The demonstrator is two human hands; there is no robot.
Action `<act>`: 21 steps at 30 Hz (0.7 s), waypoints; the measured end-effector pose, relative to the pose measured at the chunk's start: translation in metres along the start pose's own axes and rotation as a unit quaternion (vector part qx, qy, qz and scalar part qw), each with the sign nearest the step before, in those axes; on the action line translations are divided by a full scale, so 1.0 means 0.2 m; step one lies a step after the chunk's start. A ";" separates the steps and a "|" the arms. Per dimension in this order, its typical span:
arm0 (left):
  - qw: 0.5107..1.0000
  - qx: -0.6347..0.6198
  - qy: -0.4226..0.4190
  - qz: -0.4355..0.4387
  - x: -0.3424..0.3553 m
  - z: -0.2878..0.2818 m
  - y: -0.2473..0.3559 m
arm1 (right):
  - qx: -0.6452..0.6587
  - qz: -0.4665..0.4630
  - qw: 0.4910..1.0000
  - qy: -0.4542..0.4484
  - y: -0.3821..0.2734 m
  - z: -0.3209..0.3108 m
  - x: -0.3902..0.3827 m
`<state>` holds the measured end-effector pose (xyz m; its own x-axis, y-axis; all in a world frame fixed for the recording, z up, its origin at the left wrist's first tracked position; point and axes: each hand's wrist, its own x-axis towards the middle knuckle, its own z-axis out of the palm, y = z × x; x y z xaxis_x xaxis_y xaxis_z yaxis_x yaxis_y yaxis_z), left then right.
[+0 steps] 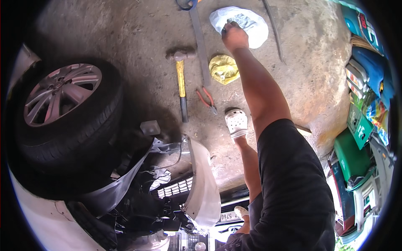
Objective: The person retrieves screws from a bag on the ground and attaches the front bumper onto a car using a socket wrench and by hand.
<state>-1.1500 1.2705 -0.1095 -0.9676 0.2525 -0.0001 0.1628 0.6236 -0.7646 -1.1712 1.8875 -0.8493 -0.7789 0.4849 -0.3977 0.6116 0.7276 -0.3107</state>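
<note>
My right hand (235, 37) reaches far forward over a white plastic bag (257, 31) on the concrete floor. Its fingers are curled together at the bag's opening, with something small and dark by the fingertips that I cannot make out. Just nearer lies a yellow plastic bag (224, 69), bunched up. To the left are a hammer (180, 77) with a yellow and black handle, a long flat metal strip (200, 46), and red-handled pliers (206, 98). My left hand is out of the picture.
A car wheel (63, 94) lies at the left beside a detached bumper (204, 184). A thin metal rod (274, 31) rests right of the white bag. My foot in a white clog (237, 122) stands below the pliers. Green containers (351, 154) and other goods line the right side.
</note>
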 end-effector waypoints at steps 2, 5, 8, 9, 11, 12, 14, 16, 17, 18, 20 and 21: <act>1.000 -0.003 0.001 -0.001 0.00 0.01 0.00 | -0.010 0.008 1.000 -0.019 0.01 0.00 0.04; 1.000 0.000 0.001 -0.002 -0.02 0.01 -0.01 | -0.047 0.014 0.998 -0.033 0.01 0.01 0.06; 1.000 0.002 0.000 -0.004 -0.03 0.00 -0.03 | -0.018 0.023 0.999 -0.029 -0.04 0.03 0.03; 1.000 0.003 0.003 -0.004 -0.04 -0.01 -0.04 | -0.025 0.021 0.999 -0.035 -0.03 0.02 0.00; 1.000 0.004 0.006 -0.002 -0.05 -0.01 -0.05 | -0.034 0.043 0.997 -0.061 0.01 0.00 -0.03; 1.000 0.002 0.008 -0.003 -0.06 0.01 -0.05 | -0.033 0.041 0.997 -0.059 0.04 -0.02 -0.03; 1.000 0.002 0.008 0.000 -0.07 -0.01 -0.07 | 0.123 0.025 0.992 0.003 0.10 -0.03 -0.07; 1.000 0.007 0.009 0.000 -0.09 -0.02 -0.09 | 0.196 0.063 0.979 0.009 0.12 -0.03 -0.12; 1.000 0.010 0.009 0.002 -0.10 -0.03 -0.11 | 0.268 0.102 0.958 0.017 0.14 -0.03 -0.14; 1.000 0.013 0.010 0.003 -0.10 -0.03 -0.11 | 0.268 0.101 0.958 0.017 0.16 -0.05 -0.17; 0.999 0.032 0.020 0.017 -0.12 -0.04 -0.17 | 0.232 0.101 0.967 0.008 0.20 -0.09 -0.22; 0.998 0.052 0.025 0.027 -0.14 -0.05 -0.22 | 0.238 0.106 0.966 -0.004 0.21 -0.10 -0.23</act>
<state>-1.1279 1.2436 -0.0694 -0.9463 0.3230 -0.0132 0.1920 0.5287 -0.8268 -1.1126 1.9057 -0.8268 -0.6294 0.5938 -0.5012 0.7529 0.3065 -0.5824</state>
